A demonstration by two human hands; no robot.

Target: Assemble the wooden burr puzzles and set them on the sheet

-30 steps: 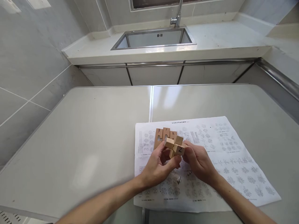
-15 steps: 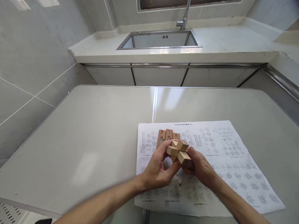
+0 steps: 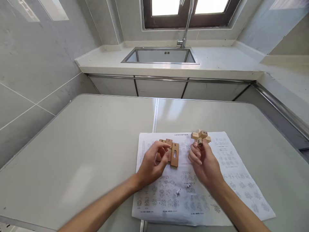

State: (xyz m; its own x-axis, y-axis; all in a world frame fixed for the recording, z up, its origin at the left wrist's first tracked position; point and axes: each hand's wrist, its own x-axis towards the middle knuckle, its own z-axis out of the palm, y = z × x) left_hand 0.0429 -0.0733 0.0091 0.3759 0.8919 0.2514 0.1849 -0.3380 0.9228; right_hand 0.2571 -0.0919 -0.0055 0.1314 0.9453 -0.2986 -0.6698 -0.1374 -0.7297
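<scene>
My right hand grips a wooden burr puzzle of interlocked pale blocks, held up over the sheet's far edge; some block ends carry written numbers. Fingers apart and curved, my left hand hovers at three flat brown wooden pieces, partly covering the ones marked 3 and 1. The slotted piece marked 2 lies beside them in plain view. I see nothing between the left thumb and fingers. Under everything lies a large white instruction sheet printed with small diagrams.
The sheet lies on a pale folding table with a seam down its middle. Past the table's far edge stands a counter with a steel sink and a tap. Two small dark-and-white bits lie on the sheet.
My left hand has let go of the wooden puzzle and moved left to the flat pieces. My right hand has carried the puzzle up and right. The view has tilted upward.
</scene>
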